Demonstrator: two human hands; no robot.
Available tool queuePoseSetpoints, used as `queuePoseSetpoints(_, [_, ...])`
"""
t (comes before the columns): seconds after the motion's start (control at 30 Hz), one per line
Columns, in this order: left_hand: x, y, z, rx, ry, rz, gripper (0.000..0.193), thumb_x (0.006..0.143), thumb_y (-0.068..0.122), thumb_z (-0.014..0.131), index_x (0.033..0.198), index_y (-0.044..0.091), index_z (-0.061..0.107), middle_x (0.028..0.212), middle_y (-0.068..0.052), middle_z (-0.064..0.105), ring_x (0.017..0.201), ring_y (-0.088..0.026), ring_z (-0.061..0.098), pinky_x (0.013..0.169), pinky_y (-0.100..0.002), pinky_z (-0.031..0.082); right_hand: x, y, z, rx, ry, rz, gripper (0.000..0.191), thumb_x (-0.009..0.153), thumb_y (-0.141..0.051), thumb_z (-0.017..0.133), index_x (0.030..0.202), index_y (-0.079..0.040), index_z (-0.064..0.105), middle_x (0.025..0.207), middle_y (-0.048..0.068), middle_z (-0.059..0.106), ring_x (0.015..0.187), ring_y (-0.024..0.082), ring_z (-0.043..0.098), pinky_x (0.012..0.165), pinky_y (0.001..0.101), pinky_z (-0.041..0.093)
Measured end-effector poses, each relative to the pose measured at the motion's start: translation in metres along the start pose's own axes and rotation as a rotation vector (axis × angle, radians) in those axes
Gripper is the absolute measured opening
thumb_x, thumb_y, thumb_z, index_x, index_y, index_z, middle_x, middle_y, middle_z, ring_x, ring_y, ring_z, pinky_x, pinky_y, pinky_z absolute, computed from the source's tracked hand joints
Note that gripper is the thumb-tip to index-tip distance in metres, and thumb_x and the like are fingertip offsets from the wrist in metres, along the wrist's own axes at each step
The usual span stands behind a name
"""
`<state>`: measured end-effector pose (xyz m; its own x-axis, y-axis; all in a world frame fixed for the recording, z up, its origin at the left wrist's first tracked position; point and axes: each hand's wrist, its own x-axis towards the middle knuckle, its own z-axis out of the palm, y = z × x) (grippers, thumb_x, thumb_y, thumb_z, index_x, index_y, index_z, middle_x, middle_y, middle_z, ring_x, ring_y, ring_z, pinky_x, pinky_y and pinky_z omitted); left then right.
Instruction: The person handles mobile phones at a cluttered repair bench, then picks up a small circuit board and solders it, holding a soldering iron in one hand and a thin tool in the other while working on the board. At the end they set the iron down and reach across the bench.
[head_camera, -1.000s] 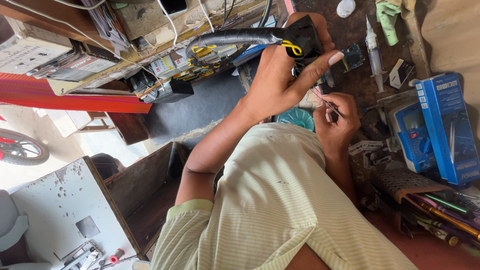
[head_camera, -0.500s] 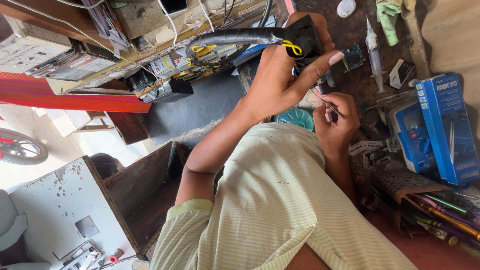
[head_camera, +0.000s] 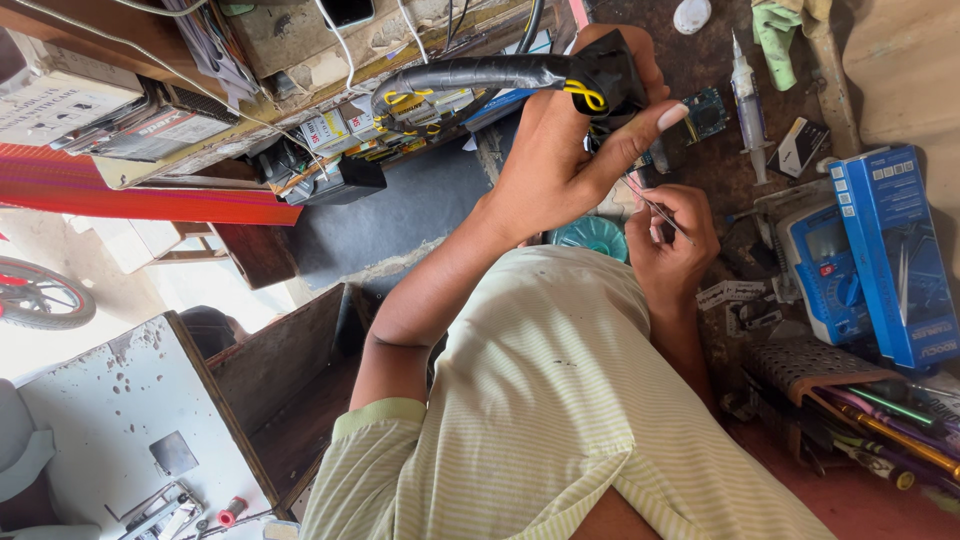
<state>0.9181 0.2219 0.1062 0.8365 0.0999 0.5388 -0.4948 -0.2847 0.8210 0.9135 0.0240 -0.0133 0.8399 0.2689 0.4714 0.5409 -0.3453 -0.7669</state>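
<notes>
Because the left hand is wrapped shut around the black connector, thumb stretched out along one side, the plug is held off the workbench and turned toward the other hand. It sits well to the left of the blue multimeter and higher in the view. The tape-wrapped cable harness trails further away from the multimeter, and a loop of yellow wires shows where it enters the plug.

The right hand, between connector and multimeter, pinches a thin metal probe in closed fingertips. Its tip is angled up toward the connector's underside; whether it touches is hidden by the left hand. The pencil-like pinch seems chosen for fine control – one hand steadies, the other does the picking.

A small circuit board and a syringe lie above and left of the multimeter, within easy reach. A blue box lies just beside its right edge.
</notes>
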Motion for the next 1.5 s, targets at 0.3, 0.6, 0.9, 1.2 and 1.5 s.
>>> queuePoseSetpoints(0.3, [-0.0026,0.0003,-0.0001,0.012,0.006,0.019,0.025,0.105,0.007,0.076,0.122,0.006,0.058,0.109,-0.005,0.06,0.092,-0.016,0.07,0.084,-0.027,0.058,-0.002,0.0009,-0.0004,0.026,-0.004,-0.012,0.029,0.092,0.012,0.07,0.116,-0.002,0.063,0.11,0.01,0.065,0.082,0.016,0.061,0.076,0.0289,0.052])
queuePoseSetpoints(0.6, [-0.0051,0.0019,-0.0017,-0.014,-0.003,0.007,0.026,0.106,0.006,0.076,0.123,0.005,0.056,0.11,-0.005,0.061,0.096,-0.015,0.07,0.088,-0.027,0.059,-0.0032,0.0026,-0.0002,0.02,-0.002,-0.015,0.029,0.092,0.012,0.07,0.116,-0.002,0.063,0.111,0.01,0.065,0.082,0.016,0.061,0.076,0.0291,0.052])
queuePoseSetpoints(0.9, [-0.0051,0.0027,-0.0035,-0.002,-0.015,-0.006,0.024,0.107,0.007,0.076,0.121,0.004,0.057,0.11,-0.005,0.061,0.097,-0.015,0.071,0.089,-0.027,0.059,-0.0027,0.0023,0.0003,0.002,0.006,-0.026,0.027,0.093,0.012,0.072,0.115,-0.002,0.064,0.109,0.009,0.065,0.081,0.015,0.06,0.074,0.0292,0.051])
queuePoseSetpoints(1.2, [-0.0047,0.0028,-0.0032,0.0,-0.009,0.001,0.024,0.107,0.007,0.076,0.122,0.004,0.057,0.11,-0.005,0.062,0.097,-0.015,0.071,0.088,-0.027,0.059,-0.0025,0.001,0.0004,0.006,0.005,-0.005,0.028,0.092,0.013,0.072,0.115,-0.002,0.065,0.108,0.009,0.065,0.079,0.014,0.059,0.073,0.0281,0.051])
queuePoseSetpoints(1.5, [-0.0044,0.002,-0.0025,-0.007,-0.005,0.003,0.026,0.106,0.006,0.076,0.124,0.004,0.056,0.109,-0.005,0.062,0.096,-0.015,0.071,0.088,-0.027,0.059,-0.0035,0.0013,0.0004,-0.001,0.013,0.0,0.027,0.093,0.013,0.072,0.114,-0.002,0.065,0.109,0.009,0.065,0.079,0.014,0.06,0.072,0.0282,0.05])
